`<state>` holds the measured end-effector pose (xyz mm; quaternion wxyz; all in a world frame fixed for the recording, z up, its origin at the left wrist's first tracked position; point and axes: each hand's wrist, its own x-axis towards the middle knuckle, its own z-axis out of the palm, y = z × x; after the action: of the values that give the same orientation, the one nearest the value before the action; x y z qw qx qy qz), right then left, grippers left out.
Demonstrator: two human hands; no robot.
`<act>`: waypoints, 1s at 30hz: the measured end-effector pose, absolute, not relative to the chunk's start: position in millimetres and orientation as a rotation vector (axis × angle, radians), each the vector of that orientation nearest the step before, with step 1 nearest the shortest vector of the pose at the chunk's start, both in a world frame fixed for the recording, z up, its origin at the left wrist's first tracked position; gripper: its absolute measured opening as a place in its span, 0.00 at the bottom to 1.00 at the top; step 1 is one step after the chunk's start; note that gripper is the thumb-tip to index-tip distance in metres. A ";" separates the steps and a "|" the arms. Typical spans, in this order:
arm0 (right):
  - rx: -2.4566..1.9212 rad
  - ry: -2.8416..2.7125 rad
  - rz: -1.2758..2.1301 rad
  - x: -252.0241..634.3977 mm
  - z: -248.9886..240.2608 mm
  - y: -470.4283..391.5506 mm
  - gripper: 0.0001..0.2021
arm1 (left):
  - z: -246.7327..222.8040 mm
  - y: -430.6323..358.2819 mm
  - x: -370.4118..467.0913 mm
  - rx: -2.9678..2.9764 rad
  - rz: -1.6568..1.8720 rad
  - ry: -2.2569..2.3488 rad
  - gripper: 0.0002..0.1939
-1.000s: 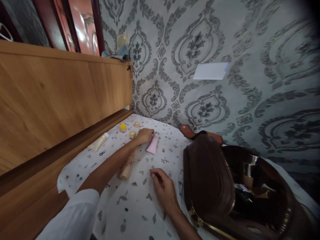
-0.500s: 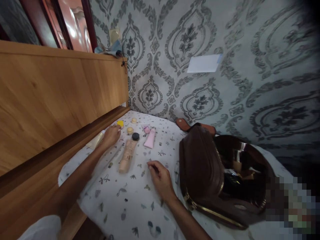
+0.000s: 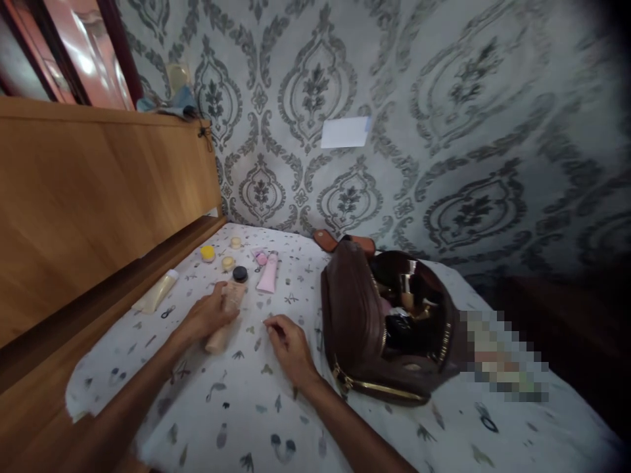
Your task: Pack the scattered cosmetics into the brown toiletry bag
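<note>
My left hand [image 3: 210,314] is closed around the middle of a beige squeeze tube [image 3: 219,340] with a black cap [image 3: 240,274], which lies on the patterned white cloth [image 3: 256,407]. My right hand [image 3: 290,348] rests on the cloth to the right of it, fingers loosely curled together, and I see nothing in them. Beyond the beige tube lies a pink tube [image 3: 267,274] beside a small pink item [image 3: 261,258]. A yellow-lidded jar [image 3: 208,253] and two small cream-coloured jars [image 3: 227,263] stand farther back. A pale tube with a white cap [image 3: 160,291] lies at the left.
To the right sits an unzipped dark brown bag [image 3: 352,315] with several cosmetic items inside. A brown strap-like piece [image 3: 325,240] lies behind it. A wooden panel [image 3: 108,177] borders the left side, and a patterned wall [image 3: 305,184] stands at the back.
My left hand has left the yellow-lidded jar and come nearer, onto the beige tube. My right hand stays in nearly the same place on the cloth. The view has turned right.
</note>
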<state>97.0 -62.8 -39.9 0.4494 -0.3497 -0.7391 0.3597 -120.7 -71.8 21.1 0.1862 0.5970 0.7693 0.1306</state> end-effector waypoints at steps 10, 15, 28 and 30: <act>-0.899 -1.792 0.832 95.5 -37.9 -65.3 0.10 | 21.6 -73.9 -114.8 1.277 0.832 1.753 0.41; -0.912 -1.789 0.819 96.7 -37.2 -65.4 0.08 | 20.8 -63.2 -92.3 1.231 0.894 1.644 0.38; -0.935 -1.713 0.811 98.7 -40.3 -60.9 0.08 | 16.0 -48.4 -83.6 1.990 0.434 1.600 0.28; -0.917 -1.705 0.808 98.3 -40.9 -60.2 0.09 | 18.6 -41.7 -89.6 2.035 0.442 1.633 0.23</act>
<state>98.3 -60.2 -40.9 0.4985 -0.3790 -0.7046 0.3337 -89.6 -41.7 18.6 0.2452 0.7455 0.5983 0.1618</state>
